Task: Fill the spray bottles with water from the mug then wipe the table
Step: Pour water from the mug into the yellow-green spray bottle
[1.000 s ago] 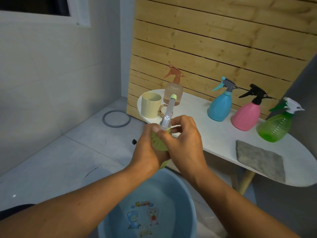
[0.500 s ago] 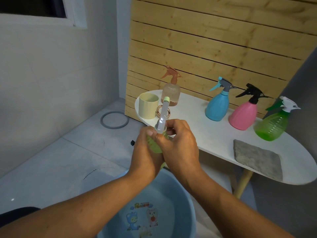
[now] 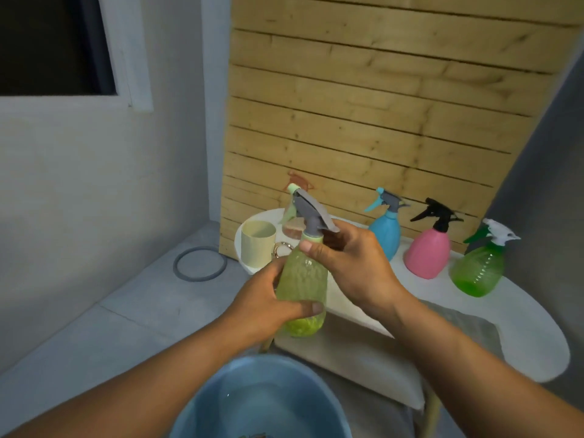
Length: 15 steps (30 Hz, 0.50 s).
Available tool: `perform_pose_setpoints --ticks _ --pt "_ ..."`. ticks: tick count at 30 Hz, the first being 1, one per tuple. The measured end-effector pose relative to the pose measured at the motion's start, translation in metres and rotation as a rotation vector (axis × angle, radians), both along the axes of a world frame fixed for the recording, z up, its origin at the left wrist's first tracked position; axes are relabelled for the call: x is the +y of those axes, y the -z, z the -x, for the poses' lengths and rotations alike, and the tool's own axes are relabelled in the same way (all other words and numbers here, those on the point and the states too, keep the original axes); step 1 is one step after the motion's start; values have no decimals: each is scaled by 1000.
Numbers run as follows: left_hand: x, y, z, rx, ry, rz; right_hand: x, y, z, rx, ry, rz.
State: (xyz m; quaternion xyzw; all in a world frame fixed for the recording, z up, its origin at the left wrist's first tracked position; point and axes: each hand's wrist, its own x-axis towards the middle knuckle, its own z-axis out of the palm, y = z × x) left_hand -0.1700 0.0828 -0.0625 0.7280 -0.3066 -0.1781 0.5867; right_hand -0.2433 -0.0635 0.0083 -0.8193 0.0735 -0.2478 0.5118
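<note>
I hold a light green spray bottle (image 3: 303, 286) upright in front of the white table (image 3: 534, 339), above a blue basin. My left hand (image 3: 268, 306) grips its body from the left. My right hand (image 3: 350, 263) grips the neck just under the grey spray head (image 3: 308, 210). A cream mug (image 3: 257, 243) stands at the table's left end. Behind the held bottle a brownish spray bottle (image 3: 292, 227) is mostly hidden. Blue (image 3: 385, 232), pink (image 3: 426, 252) and bright green (image 3: 478, 268) spray bottles line the back of the table.
The blue basin (image 3: 262, 403) with water sits on the floor below my arms. A grey cloth (image 3: 467, 327) lies on the table, partly behind my right forearm. A grey ring (image 3: 200, 263) lies on the floor by a slatted wooden panel (image 3: 379, 121).
The light green bottle has come up and now stands upright, with its grey spray head turned sideways. My left hand slid down its body. The view tilted up.
</note>
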Motion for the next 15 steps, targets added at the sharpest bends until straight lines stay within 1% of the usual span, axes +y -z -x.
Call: perform_pose_setpoints --ticks 2,5,9,11,15 --pt "-18 -7 -9 -50 -58 15 -12 -24 -7 62 -24 70" --pt "-52 -17 -29 -75 -110 66 -37 -76 -18 189 22 233" --pt "-105 -26 -60 -129 -165 80 -73 -134 -48 304 154 574" --pt "-129 -32 -74 -133 -151 101 -89 -147 -68 344 178 675" --pt "-177 -38 -108 -145 -167 137 -126 -151 -113 348 250 745"
